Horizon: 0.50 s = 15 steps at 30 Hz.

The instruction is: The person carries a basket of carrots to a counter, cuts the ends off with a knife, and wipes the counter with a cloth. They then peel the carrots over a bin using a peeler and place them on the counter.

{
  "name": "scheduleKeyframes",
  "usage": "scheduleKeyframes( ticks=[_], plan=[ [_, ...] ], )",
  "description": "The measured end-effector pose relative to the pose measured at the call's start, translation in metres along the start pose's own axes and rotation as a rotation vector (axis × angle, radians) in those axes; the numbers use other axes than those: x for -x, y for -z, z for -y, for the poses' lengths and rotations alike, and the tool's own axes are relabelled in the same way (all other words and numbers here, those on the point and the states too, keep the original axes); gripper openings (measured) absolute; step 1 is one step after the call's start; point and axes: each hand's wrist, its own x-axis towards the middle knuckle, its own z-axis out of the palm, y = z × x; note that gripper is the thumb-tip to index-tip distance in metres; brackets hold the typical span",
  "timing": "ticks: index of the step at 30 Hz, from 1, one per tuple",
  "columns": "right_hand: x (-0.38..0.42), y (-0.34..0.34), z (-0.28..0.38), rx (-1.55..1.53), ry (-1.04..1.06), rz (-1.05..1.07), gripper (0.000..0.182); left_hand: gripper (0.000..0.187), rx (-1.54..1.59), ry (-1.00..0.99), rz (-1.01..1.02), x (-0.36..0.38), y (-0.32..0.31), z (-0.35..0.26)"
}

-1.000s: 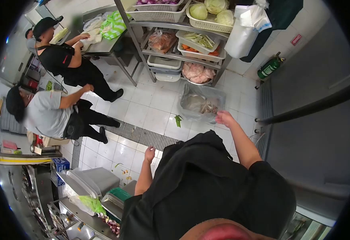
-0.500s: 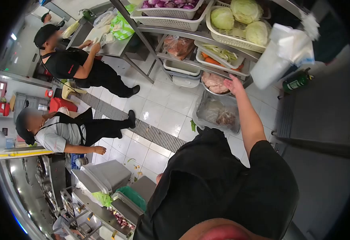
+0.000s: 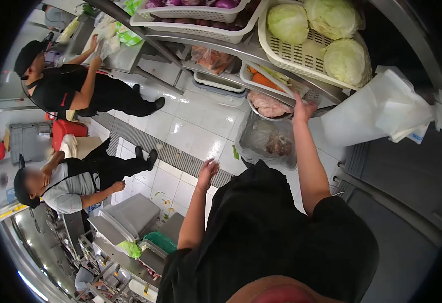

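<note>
My right hand point(image 3: 303, 108) reaches up to the lower shelf. Its fingers close on the near end of a white tray point(image 3: 271, 87) that holds carrots point(image 3: 264, 81) and pale green stalks. Just below that tray sits a bowl of raw pale pink meat point(image 3: 267, 105). Under the same arm, on the floor, stands a clear plastic tub point(image 3: 247, 144) with bagged food inside. My left hand point(image 3: 208, 172) hangs over the tiled floor, fingers loosely bent and apart, with nothing visible in it.
Above are a basket of cabbages point(image 3: 301, 55) and baskets of red onions point(image 3: 196, 28). A roll of plastic bags point(image 3: 377, 108) hangs at right. Two people stand at left beside a floor drain point(image 3: 180, 160). A grey bin point(image 3: 135, 214) stands at lower left.
My right hand has gone from open beside the shelf to closed on the tray's end. My left hand has come up into view. The view has moved closer to the shelves.
</note>
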Motion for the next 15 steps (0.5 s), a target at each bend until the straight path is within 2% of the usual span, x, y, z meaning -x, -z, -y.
scheduleKeyframes(
  ticks=[1,2,4,5,6,8,9,11,13,14,15],
  plan=[
    [-0.024,0.003,-0.002,0.153,0.022,0.101,0.058,0.056,-0.071,0.015,0.103,-0.021,-0.030,-0.022],
    [-0.043,0.003,-0.006,0.165,0.028,0.099,0.058,0.060,-0.140,0.029,0.208,-0.042,-0.064,-0.043],
    [-0.079,0.002,-0.022,0.308,0.142,0.481,0.066,0.071,-0.344,-0.026,0.386,-0.086,-0.138,-0.080],
    [-0.094,-0.001,-0.038,0.433,0.184,0.500,0.059,0.075,-0.264,-0.031,0.379,-0.108,-0.179,-0.095],
    [-0.092,-0.001,-0.025,0.453,0.198,0.494,0.059,0.080,-0.179,-0.032,0.374,-0.129,-0.220,-0.104],
    [-0.057,-0.009,0.026,-0.004,-0.342,0.428,0.043,0.083,0.262,-0.090,0.381,-0.176,-0.291,-0.115],
    [-0.055,-0.009,0.033,0.024,-0.335,0.426,0.043,0.077,0.296,-0.110,0.356,-0.201,-0.313,-0.124],
    [-0.052,-0.008,0.039,-0.122,-0.332,0.544,0.042,0.072,0.337,-0.119,0.326,-0.221,-0.339,-0.128],
    [-0.040,-0.009,0.059,-0.070,-0.316,0.515,0.041,0.061,0.399,-0.026,0.057,-0.226,-0.358,-0.141],
    [-0.037,-0.008,0.069,-0.024,-0.302,0.489,0.040,0.061,0.401,-0.029,0.062,-0.232,-0.360,-0.146],
    [-0.043,-0.005,0.063,-0.026,-0.260,0.513,0.038,0.050,0.396,-0.004,0.145,-0.248,-0.355,-0.141]
  ],
)
